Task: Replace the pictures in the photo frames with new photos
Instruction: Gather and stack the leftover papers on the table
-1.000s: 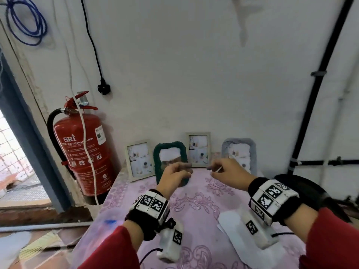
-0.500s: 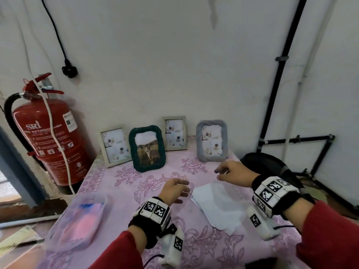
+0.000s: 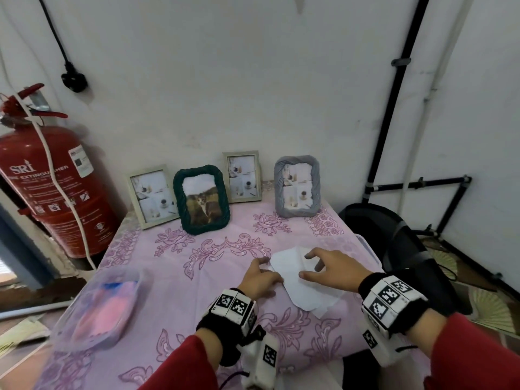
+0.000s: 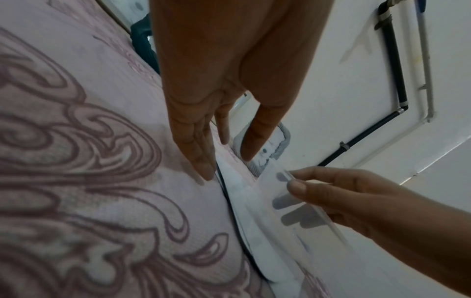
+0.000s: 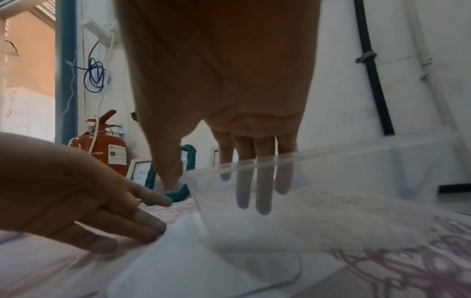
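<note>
Four photo frames stand along the wall: a silver one, a dark green one with a cat photo, a second silver one and a grey one. White sheets lie face down on the pink tablecloth near the front. My left hand presses straight fingertips on the cloth at their left edge. Over the sheets, my right hand tilts up a clear plastic sheet, fingers behind it and thumb at its edge.
A red fire extinguisher stands left of the table. A clear plastic tub with pink and blue contents sits at the front left. A black chair and black pipes are on the right.
Both hands came down from the green frame at the back to the white sheets near the front. The left hand let go of the frame, which now stands by itself.
</note>
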A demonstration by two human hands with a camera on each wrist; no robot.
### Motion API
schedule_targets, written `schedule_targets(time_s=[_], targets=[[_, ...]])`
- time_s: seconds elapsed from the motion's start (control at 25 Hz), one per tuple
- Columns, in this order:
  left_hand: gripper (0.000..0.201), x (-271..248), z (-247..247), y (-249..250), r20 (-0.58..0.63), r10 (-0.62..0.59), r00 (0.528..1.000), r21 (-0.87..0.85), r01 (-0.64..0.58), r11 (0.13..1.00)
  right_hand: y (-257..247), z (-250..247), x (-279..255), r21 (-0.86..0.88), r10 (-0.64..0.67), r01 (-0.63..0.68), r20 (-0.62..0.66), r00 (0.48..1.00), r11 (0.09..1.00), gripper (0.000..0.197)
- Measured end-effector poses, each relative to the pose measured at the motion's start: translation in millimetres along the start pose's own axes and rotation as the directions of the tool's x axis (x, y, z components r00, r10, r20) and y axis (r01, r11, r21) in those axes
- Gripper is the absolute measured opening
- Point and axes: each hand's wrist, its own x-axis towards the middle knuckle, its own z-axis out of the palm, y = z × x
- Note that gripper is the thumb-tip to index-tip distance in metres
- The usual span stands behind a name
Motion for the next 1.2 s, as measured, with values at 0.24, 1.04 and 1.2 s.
schedule_targets(time_s=[0.24,1.04,1.2], targets=[[0.064,5.5,18.2,-6.0,-0.027,0.045,0.999,-0.243,-0.050,0.969,11.0,6.9,-2.0,0.073,0.028,-0.021,-0.089,0.996,0.997,0.065],[0.043,19.1,23.8,5.1,0.019,0.009,1.000,-0.390,-0.001,0.921,18.1,12.6,6.3,0.071,0.036,-0.024,-0.173,0.984,0.997,0.061],[0.061,21.1,29.3,-5.4,-0.033,0.030,0.999,-0.457,-0.041,0.888,19.4,13.8,7.3,0.088,0.030,-0.014,-0.180,0.983,0.996,0.061]])
